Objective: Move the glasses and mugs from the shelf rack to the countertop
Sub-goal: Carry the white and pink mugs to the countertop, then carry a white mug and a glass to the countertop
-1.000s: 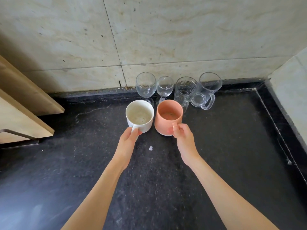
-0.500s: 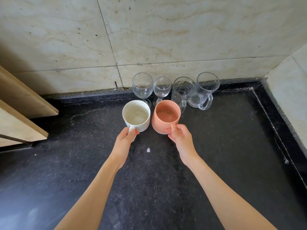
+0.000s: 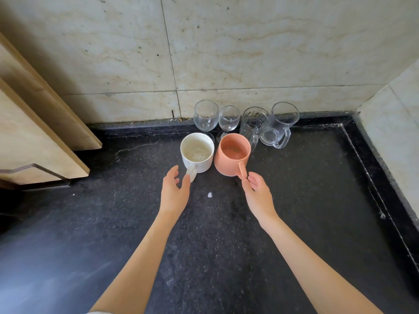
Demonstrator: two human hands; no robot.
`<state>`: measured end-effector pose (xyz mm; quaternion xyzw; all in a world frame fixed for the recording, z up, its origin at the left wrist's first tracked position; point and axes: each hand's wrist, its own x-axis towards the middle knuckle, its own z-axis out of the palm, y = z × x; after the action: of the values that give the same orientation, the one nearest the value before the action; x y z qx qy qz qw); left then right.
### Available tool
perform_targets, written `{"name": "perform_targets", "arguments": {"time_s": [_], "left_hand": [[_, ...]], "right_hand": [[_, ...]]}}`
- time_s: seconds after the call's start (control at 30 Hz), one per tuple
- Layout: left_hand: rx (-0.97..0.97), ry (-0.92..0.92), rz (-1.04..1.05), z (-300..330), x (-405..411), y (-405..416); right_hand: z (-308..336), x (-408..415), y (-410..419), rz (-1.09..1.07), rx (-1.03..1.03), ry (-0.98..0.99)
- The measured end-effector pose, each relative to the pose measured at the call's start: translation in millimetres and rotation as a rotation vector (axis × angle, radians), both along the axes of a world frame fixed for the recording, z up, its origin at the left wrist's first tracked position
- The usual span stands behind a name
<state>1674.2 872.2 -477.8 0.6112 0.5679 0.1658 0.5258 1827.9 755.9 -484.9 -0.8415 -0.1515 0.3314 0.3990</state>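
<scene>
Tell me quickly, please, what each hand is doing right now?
Left hand: open, holding nothing, just short of the white mug.
Right hand: open, holding nothing, beside the orange mug.

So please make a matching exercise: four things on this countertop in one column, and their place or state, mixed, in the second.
1. white mug
2. pink mug
3. left hand
4. handled glass mug

a. far right of the back row
b. open, beside a white handle
c. in front of the wine glasses, on the left
d. handle towards the right hand

Pairs: 1-c, 2-d, 3-b, 4-a
</scene>
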Motion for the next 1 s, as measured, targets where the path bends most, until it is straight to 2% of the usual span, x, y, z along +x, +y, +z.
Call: {"name": "perform_targets", "arguments": {"time_s": [0.13,0.23,0.33,0.43,0.53,0.77,1.0], "left_hand": [[0.131,0.049,-0.197,25.1,-35.2,-25.9],[0.292,0.176,-0.327,51.4,-56.4,-39.2],[0.442,0.310,-0.338,80.6,-76.6,-58.4],[0.529,0.340,-0.244,104.5,-104.0,-92.4],[0.567,0.404,-0.127,119.7,-141.2,-141.0],[0.533,0.507,0.203,145.5,-239.9,-249.6],[0.507,0.624,0.517,163.2,-350.5,-359.6]], "right_hand": [[25.9,-21.1,-37.3,0.260,-0.056,-0.146],[56.0,-30.6,-46.3,0.479,-0.008,-0.283],[91.8,-42.1,-44.9,0.696,0.107,-0.475],[117.9,-62.1,-49.3,0.885,0.163,-0.644],[132.1,-90.4,-66.4,1.052,0.183,-0.721],[158.1,-180.6,-101.4,1.387,0.308,-0.734],[187.7,-324.1,-148.1,1.709,0.543,-0.743]]}}
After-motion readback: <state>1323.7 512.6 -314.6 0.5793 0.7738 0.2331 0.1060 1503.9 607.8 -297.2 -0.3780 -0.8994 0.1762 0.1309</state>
